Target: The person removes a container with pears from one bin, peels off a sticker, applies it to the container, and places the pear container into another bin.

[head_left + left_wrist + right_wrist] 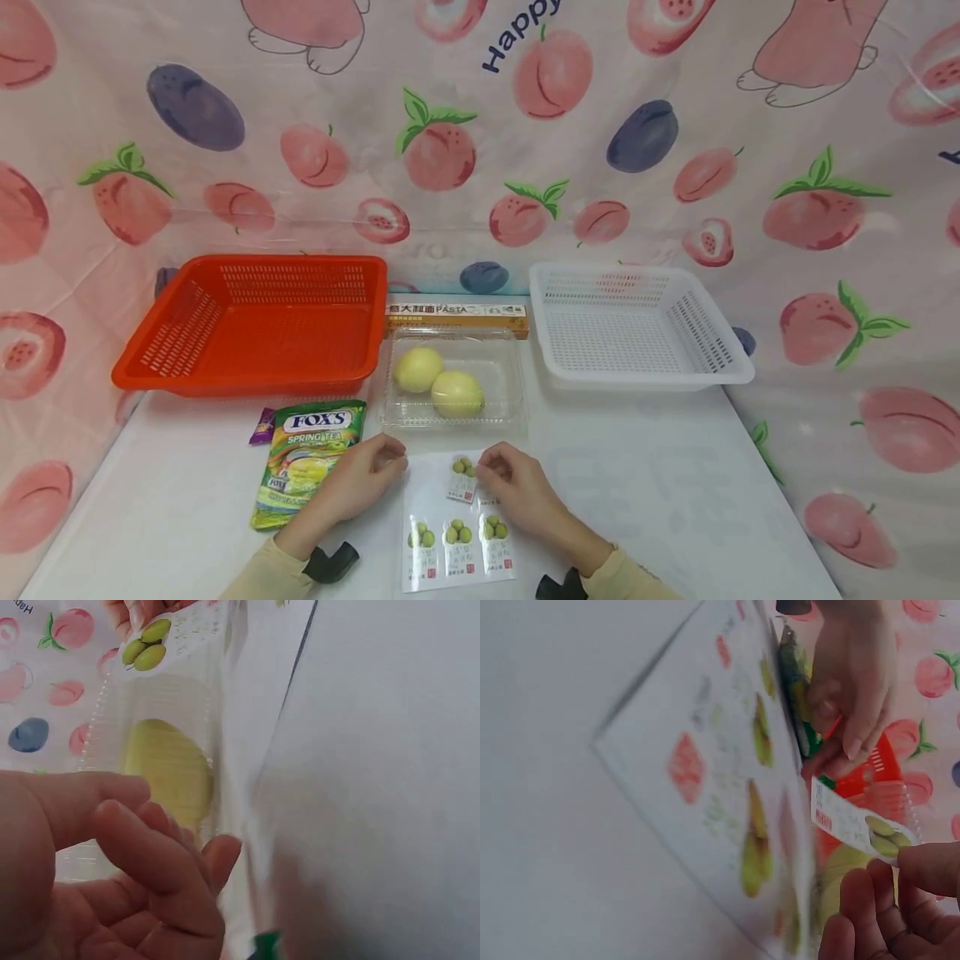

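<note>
My right hand [519,490] pinches a small sticker [461,483] printed with green fruit, between thumb and fingertips at its upper corner. The right wrist view shows the sticker [847,817] held up, its far end free. Below it lies a white sheet [423,492] bearing several more stickers of the same print. At the sheet's upper left my left hand [367,473] hovers, fingers loosely bent and holding nothing. Behind both hands is a clear plastic box [498,392] with two pale yellow-green round fruits [457,394] inside.
A green candy bag marked FOX'S [300,458] lies left, partly behind my left forearm, with a small purple packet [262,427] beside it. An orange basket [247,389] stands back left, a white basket [645,377] back right. A pasta box [457,321] lies between them.
</note>
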Available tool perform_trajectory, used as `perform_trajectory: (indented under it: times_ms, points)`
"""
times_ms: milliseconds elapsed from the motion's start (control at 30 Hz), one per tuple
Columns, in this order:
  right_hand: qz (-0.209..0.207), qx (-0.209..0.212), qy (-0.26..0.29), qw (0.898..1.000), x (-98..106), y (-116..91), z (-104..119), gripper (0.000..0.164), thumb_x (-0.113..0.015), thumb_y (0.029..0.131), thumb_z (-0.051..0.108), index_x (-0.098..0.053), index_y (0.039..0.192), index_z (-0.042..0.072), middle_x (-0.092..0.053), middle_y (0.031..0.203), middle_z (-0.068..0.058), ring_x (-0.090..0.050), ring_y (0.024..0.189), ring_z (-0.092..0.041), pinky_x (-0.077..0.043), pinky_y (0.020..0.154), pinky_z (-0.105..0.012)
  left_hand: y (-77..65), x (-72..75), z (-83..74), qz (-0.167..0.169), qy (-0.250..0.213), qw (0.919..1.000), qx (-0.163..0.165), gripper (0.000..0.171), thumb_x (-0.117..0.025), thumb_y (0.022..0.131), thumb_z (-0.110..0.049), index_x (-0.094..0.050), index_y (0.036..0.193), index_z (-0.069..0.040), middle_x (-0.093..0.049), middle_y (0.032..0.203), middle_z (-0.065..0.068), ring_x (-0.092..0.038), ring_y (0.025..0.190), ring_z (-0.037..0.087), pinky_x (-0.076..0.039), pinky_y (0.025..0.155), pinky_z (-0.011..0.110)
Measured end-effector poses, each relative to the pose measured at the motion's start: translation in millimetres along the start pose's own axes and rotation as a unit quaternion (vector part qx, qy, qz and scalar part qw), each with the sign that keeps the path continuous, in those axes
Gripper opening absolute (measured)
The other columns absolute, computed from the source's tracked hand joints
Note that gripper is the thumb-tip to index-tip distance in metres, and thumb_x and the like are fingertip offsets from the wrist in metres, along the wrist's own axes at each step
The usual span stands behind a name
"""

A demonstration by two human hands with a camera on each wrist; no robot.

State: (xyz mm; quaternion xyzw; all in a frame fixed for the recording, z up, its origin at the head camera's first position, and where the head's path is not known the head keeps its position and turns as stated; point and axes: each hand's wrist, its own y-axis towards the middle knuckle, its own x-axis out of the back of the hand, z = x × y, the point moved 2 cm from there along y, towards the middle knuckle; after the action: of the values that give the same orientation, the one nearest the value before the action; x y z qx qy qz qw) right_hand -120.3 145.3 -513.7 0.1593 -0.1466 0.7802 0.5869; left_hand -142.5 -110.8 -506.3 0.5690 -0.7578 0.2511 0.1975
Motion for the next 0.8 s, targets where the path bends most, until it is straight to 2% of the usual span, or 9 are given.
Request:
perform_trajectory:
  times_ms: [67,167,267,367,433,567,667,800]
  points:
    - [0.003,-0.002,0.010,1.000,3,1,4,0.011,-0.063,0.096,0.021,-0.062,0.100,0.011,-0.063,0.089,0.003,-0.059,0.080,-0.014,-0.051,0.069,-0.026,-5.5,4.2,-3.0,0.011,0.014,0.9998,-0.013,0.011,-0.067,0.093,-0.022,-0.069,0.102,-0.015,-0.065,0.092,-0.008,-0.055,0.075,0.012,-0.049,0.067,0.030]
    - [0.007,0.005,0.024,1.000,10,5,15,0.011,-0.065,0.096,0.020,-0.063,0.101,0.010,-0.063,0.089,0.001,-0.058,0.079,-0.016,-0.051,0.068,-0.025,-10.3,11.1,-16.7,0.043,0.012,0.9972,-0.060,0.014,-0.065,0.096,-0.025,-0.071,0.102,-0.015,-0.066,0.088,-0.007,-0.056,0.072,0.011,-0.049,0.062,0.028]
    - [0.008,0.020,0.033,0.999,17,13,28,0.012,-0.066,0.095,0.018,-0.064,0.100,0.007,-0.063,0.087,-0.001,-0.059,0.078,-0.021,-0.050,0.066,-0.024,-9.0,17.7,-36.9,0.070,-0.019,0.9909,-0.113,0.022,-0.062,0.098,-0.031,-0.073,0.104,-0.014,-0.067,0.088,-0.004,-0.057,0.067,0.014,-0.051,0.057,0.029]
    - [0.005,0.038,0.035,0.999,26,23,40,0.013,-0.067,0.094,0.016,-0.064,0.100,0.005,-0.063,0.086,-0.002,-0.061,0.079,-0.027,-0.050,0.065,-0.024,0.4,21.3,-57.4,0.091,-0.072,0.9836,-0.138,0.025,-0.062,0.097,-0.033,-0.073,0.105,-0.011,-0.067,0.088,-0.001,-0.060,0.068,0.017,-0.053,0.056,0.030]
    - [0.000,0.049,0.037,0.998,30,30,47,0.014,-0.067,0.094,0.016,-0.064,0.100,0.004,-0.064,0.086,-0.003,-0.063,0.079,-0.027,-0.051,0.066,-0.024,8.4,22.4,-67.3,0.102,-0.106,0.9790,-0.142,0.023,-0.065,0.096,-0.030,-0.072,0.104,-0.010,-0.067,0.088,0.000,-0.062,0.072,0.019,-0.055,0.059,0.030]
    - [-0.007,0.055,0.023,0.998,39,33,80,0.011,-0.065,0.095,0.009,-0.064,0.100,-0.001,-0.064,0.086,-0.008,-0.063,0.078,-0.026,-0.051,0.066,-0.024,23.5,23.3,-78.1,0.118,-0.156,0.9713,-0.136,0.018,-0.069,0.093,-0.022,-0.071,0.101,-0.006,-0.068,0.086,0.005,-0.065,0.079,0.025,-0.057,0.068,0.031]
    - [-0.011,0.046,0.010,0.999,44,35,98,0.009,-0.063,0.094,0.003,-0.063,0.100,-0.004,-0.064,0.086,-0.011,-0.062,0.079,-0.029,-0.051,0.067,-0.025,33.6,24.7,-82.4,0.113,-0.171,0.9699,-0.132,0.018,-0.070,0.093,-0.018,-0.069,0.099,-0.002,-0.067,0.084,0.007,-0.065,0.079,0.028,-0.057,0.070,0.033]
    - [-0.028,0.035,0.011,0.999,49,52,84,0.010,-0.065,0.094,0.006,-0.064,0.101,-0.002,-0.065,0.086,-0.008,-0.063,0.080,-0.029,-0.051,0.067,-0.027,47.6,28.8,-87.0,0.090,-0.180,0.9731,-0.113,0.019,-0.071,0.091,-0.015,-0.065,0.100,0.001,-0.065,0.084,0.010,-0.067,0.078,0.029,-0.058,0.072,0.037]
